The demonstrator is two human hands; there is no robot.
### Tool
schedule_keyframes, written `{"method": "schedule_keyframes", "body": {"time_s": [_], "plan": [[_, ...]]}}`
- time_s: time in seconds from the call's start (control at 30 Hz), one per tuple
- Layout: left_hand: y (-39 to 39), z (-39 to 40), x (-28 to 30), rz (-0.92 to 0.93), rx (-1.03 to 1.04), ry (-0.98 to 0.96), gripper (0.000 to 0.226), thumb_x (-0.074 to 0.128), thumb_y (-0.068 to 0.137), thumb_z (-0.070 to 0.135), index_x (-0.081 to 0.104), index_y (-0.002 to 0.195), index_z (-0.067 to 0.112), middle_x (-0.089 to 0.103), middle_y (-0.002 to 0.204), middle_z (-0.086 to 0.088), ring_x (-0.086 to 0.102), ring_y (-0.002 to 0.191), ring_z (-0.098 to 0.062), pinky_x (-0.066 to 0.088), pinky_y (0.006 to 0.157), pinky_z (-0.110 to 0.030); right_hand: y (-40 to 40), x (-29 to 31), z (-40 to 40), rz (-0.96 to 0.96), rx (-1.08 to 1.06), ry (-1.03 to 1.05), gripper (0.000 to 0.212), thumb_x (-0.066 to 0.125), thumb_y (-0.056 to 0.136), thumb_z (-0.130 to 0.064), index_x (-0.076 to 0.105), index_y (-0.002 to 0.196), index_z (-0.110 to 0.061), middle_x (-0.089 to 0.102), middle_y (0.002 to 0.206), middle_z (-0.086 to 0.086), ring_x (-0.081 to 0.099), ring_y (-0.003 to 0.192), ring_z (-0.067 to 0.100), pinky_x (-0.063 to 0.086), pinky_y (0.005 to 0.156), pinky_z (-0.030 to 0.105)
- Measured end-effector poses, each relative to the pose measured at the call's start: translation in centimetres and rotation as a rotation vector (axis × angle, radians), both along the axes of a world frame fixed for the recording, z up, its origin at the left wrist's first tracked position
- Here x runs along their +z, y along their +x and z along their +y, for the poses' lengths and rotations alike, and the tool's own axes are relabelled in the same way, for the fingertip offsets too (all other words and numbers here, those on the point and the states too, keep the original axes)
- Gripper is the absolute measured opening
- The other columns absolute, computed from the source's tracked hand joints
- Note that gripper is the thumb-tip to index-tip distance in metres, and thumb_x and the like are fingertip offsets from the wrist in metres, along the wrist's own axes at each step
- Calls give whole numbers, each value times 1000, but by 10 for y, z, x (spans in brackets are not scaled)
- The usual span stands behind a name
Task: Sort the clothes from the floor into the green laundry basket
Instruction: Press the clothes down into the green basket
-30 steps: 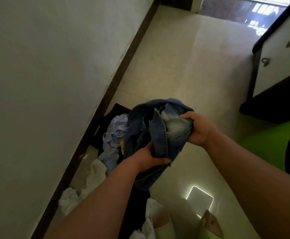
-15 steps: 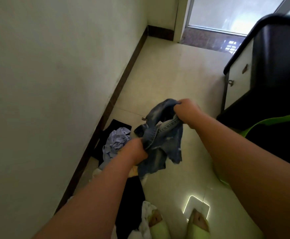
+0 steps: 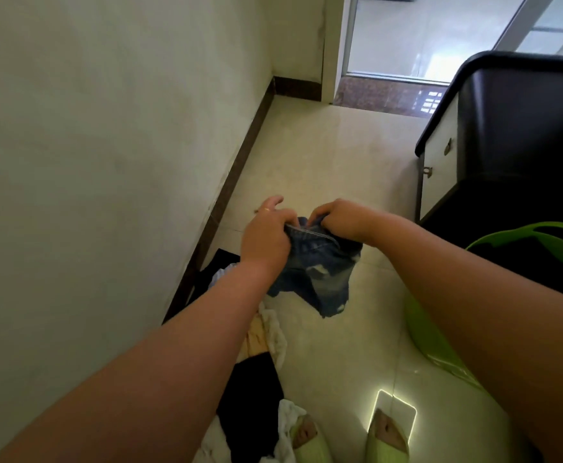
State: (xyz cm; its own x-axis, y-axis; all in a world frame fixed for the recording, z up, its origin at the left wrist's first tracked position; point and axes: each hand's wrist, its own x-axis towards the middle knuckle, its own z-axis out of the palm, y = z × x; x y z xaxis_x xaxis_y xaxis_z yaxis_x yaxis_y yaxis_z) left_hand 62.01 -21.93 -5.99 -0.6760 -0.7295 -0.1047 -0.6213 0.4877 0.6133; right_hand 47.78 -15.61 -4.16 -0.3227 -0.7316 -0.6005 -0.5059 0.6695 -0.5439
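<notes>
A pair of faded blue denim shorts (image 3: 320, 272) hangs in the air in front of me, held by its waistband. My left hand (image 3: 266, 232) grips the left end of the waistband and my right hand (image 3: 337, 218) grips the right end. The green laundry basket (image 3: 520, 235) stands on the floor to my right, partly hidden behind my right forearm, with dark clothing inside. More clothes (image 3: 256, 389) lie on the floor along the wall below my left arm: black, white and pale yellow pieces.
A wall with a dark skirting board (image 3: 240, 155) runs along the left. A black-topped white cabinet (image 3: 440, 155) stands at the right, behind the basket. My feet in light green slippers (image 3: 387, 439) stand on the cream tile floor (image 3: 323, 152). A doorway (image 3: 407, 38) lies ahead.
Both hands have raised the bunched denim shorts and shifted their grip to the waistband, so the shorts now hang open. My view has tilted up, showing the doorway and more of the basket.
</notes>
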Motion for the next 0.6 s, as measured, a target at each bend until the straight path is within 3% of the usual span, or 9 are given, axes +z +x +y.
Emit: {"method": "schedule_keyframes", "body": {"time_s": [0.07,0.13,0.2,0.3,0.37,0.43,0.5,0.57,0.6], "plan": [[-13,4,14,55,8,69,24,43,80,-5,59,70,10,62,102,-9,57,94,-27,43,74,-35,7,3,11,-236,-48,-23,28,39,95,-11,67,96,-6,65,99,8,58,85,21,48,83,34],[-20,5,18,50,61,115,23,41,77,-6,59,70,9,60,78,-9,55,76,-28,44,62,-37,14,4,24,-703,-237,-82,28,39,98,-17,62,89,-3,67,90,10,61,79,19,51,81,30],[-24,4,16,50,92,147,23,43,79,-4,59,70,9,60,73,-9,55,71,-27,46,59,-37,13,-7,36,-968,-301,-126,37,38,101,-32,62,107,-3,70,102,10,66,94,21,53,88,31],[-29,1,16,-5,122,144,25,44,81,-2,54,67,15,60,73,-9,57,72,-29,48,60,-40,21,-25,51,-1109,-343,-177,55,38,91,-54,58,121,-12,67,118,7,62,113,22,50,97,35],[-34,5,16,-77,106,122,27,41,80,-5,57,71,14,60,77,-10,57,74,-29,47,61,-39,33,-31,52,-900,-255,-156,38,61,89,-37,60,117,-11,66,118,10,62,112,25,49,99,40],[-38,13,12,-79,76,130,30,40,79,-8,58,72,14,64,83,-14,60,79,-33,52,66,-42,45,-31,46,-413,-122,-63,5,65,85,-10,62,89,-12,66,97,15,63,96,29,53,86,38],[-36,15,8,-52,37,164,32,40,79,-10,61,79,14,66,94,-16,61,89,-33,53,73,-42,47,-31,40,-103,-73,19,22,55,88,-5,50,69,-14,53,72,9,53,81,26,46,68,30],[-28,4,5,11,-23,380,43,44,84,-7,59,116,17,56,129,-15,57,108,-27,54,87,-43,43,-31,40,-40,-138,8,20,50,91,-5,48,73,-13,45,64,1,49,70,21,38,51,22],[-21,-3,5,21,-77,537,55,51,89,0,42,138,24,41,146,-11,53,118,-24,51,96,-45,38,-30,41,-54,-219,-9,21,49,92,-5,47,72,-13,44,63,-1,47,62,18,34,43,18]]}}
